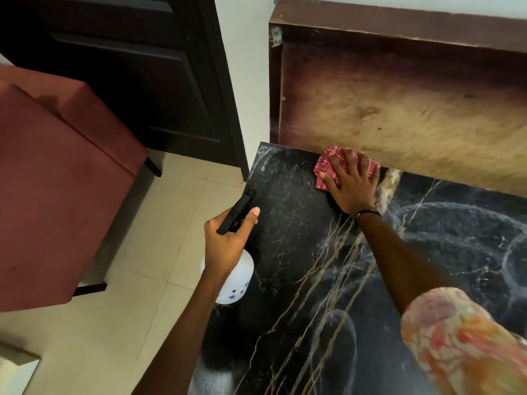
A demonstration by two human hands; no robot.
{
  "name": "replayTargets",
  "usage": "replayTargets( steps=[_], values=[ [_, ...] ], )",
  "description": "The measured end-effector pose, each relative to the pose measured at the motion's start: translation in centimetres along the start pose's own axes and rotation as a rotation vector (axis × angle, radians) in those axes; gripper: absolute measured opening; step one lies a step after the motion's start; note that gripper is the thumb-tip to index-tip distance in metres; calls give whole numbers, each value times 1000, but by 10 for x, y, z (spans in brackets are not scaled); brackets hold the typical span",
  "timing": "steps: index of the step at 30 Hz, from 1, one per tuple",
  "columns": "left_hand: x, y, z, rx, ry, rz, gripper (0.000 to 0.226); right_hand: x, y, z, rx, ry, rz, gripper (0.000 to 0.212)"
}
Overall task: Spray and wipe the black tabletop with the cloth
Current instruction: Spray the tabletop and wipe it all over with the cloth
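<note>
At the far edge of the marbled black worktop [299, 223], the right hand [352, 185] presses flat on a red checked cloth [328, 163], while the left hand [228, 240] grips a white spray bottle [235, 280] over the left edge.

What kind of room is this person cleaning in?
Probably a room in a home, perhaps a dining or living area. A black marble-look tabletop stands against a wall by a dark panelled door, with a red upholstered seat on a tiled floor.
</note>
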State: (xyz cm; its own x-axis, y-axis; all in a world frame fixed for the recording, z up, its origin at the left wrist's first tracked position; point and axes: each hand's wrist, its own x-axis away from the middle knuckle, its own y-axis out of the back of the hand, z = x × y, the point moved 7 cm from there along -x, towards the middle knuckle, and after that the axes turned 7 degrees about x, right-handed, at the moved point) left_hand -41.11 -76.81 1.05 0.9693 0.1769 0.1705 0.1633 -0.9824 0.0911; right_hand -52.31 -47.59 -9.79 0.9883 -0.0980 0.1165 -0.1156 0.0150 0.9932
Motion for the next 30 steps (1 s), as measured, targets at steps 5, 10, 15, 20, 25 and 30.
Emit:
replayTargets(
  steps=[5,10,15,20,25,30],
  values=[
    [6,-2,2,-50,-97,33,23,65,-10,10,31,239,-43,68],
    [6,4,7,-19,-107,7,34,100,-18,-58,44,165,-52,68],
    [10,-4,6,-53,-60,24,31,51,-8,-92,-24,-93,-20,74],
    [22,-37,5,-53,7,47,30,19,-3,-70,-24,-101,39,63],
    [35,-77,1,-99,9,124,20,70,-12,-48,86,266,-7,65],
    [48,-88,6,-138,54,173,20,113,-15,-116,51,252,-46,64]
  ],
)
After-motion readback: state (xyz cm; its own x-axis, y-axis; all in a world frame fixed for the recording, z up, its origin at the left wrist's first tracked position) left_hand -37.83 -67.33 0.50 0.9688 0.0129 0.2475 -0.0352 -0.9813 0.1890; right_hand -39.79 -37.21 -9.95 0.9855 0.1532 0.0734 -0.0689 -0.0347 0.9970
